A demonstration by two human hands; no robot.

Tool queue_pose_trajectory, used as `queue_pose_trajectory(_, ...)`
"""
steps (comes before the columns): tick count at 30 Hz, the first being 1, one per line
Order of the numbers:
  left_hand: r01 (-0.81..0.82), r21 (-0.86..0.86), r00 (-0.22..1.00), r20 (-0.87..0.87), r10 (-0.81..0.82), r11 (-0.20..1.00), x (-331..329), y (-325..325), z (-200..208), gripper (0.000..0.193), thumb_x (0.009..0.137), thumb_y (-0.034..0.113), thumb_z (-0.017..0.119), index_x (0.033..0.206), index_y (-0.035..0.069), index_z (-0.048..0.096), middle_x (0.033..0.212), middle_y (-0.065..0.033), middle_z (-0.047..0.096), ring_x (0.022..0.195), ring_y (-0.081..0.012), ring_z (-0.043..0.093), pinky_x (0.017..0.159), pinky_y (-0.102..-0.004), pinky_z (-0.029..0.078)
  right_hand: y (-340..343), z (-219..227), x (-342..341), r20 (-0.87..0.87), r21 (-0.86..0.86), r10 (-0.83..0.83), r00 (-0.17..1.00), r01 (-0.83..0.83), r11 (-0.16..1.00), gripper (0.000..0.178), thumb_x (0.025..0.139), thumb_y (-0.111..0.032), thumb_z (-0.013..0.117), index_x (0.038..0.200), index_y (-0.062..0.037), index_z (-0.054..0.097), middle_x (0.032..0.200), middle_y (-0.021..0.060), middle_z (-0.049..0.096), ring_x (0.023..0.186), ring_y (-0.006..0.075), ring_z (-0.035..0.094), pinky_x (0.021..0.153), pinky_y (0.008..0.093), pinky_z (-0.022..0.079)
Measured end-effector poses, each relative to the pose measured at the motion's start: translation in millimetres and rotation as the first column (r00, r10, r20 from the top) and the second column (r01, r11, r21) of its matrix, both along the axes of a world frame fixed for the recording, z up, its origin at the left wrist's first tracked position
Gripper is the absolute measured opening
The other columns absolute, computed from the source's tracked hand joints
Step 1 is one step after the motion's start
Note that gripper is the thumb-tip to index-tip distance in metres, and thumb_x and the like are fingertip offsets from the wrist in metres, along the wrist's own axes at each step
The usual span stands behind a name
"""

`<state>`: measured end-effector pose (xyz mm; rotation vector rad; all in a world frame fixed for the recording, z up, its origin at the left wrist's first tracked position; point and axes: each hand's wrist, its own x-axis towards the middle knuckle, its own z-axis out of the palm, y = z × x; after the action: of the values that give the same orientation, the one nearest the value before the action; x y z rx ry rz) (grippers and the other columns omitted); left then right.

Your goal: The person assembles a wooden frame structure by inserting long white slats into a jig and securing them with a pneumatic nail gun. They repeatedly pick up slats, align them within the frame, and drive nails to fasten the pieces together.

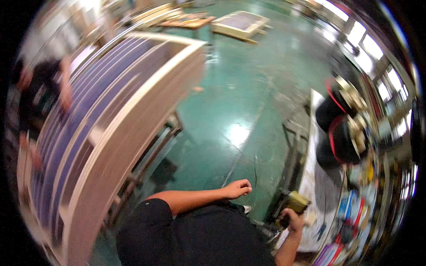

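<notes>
Olive-yellow and blurred, the tool (pixel 298 201) sits in the right hand (pixel 293 219), fingers wrapped round it, beside the tabletop's (pixel 309 186) edge; its long axis I can't make out. Well to its left, the left hand (pixel 238 189) curls, how tightly I can't tell, nothing showing in it.

Far across the green floor (pixel 213 111), I see a pale wooden frame (pixel 230 31) lying flat, a tabletop (pixel 203 22) with lumber just left of it. To my right, two black containers (pixel 329 150) with red bands stand close together, bright windows (pixel 372 46) beyond.
</notes>
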<state>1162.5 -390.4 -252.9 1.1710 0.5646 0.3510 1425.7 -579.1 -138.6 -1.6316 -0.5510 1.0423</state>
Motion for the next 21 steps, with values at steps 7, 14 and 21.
queue_pose_trajectory(7, -0.660, 0.274, 0.692, -0.142, 0.708, 0.700, -235, -10, 5, 0.022, 0.095, 0.025, 0.063, 0.103, 0.004, 0.061, 0.094, -0.0048, 0.065, 0.087, -0.0143, 0.058, 0.080, -0.0340, 0.049, 167, -159, -100, 0.191, -0.301, 0.804, 0.564, -0.746, 0.594, 0.031, 0.077, -0.001, 0.069, 0.107, -0.0010, 0.062, 0.089, 0.0074, 0.066, 0.066, 0.0212, 0.062, 0.059, 0.0368, 0.051)
queue_pose_trajectory(14, -0.803, 0.510, 0.276, -0.141, 0.951, 0.309, -372, -64, 100, 0.027, 0.094, 0.025, 0.063, 0.107, 0.002, 0.059, 0.098, -0.0141, 0.066, 0.093, -0.0282, 0.064, 0.085, -0.0405, 0.051, 279, -208, -188, -0.184, -0.591, 0.915, 0.358, -0.784, 0.188, 0.037, 0.076, -0.010, 0.071, 0.109, -0.0026, 0.057, 0.085, 0.0108, 0.062, 0.066, 0.0255, 0.061, 0.058, 0.0435, 0.050)
queue_pose_trajectory(21, -0.568, 0.791, 0.188, -0.144, 0.971, 0.227, -475, -152, 203, 0.023, 0.090, 0.021, 0.071, 0.105, 0.005, 0.065, 0.104, -0.0130, 0.068, 0.098, -0.0303, 0.066, 0.088, -0.0415, 0.051, 318, -226, -300, -0.062, -0.342, 0.979, -0.196, -0.917, -0.206, 0.034, 0.088, -0.020, 0.062, 0.117, -0.0026, 0.062, 0.097, 0.0136, 0.066, 0.078, 0.0296, 0.063, 0.066, 0.0455, 0.051)
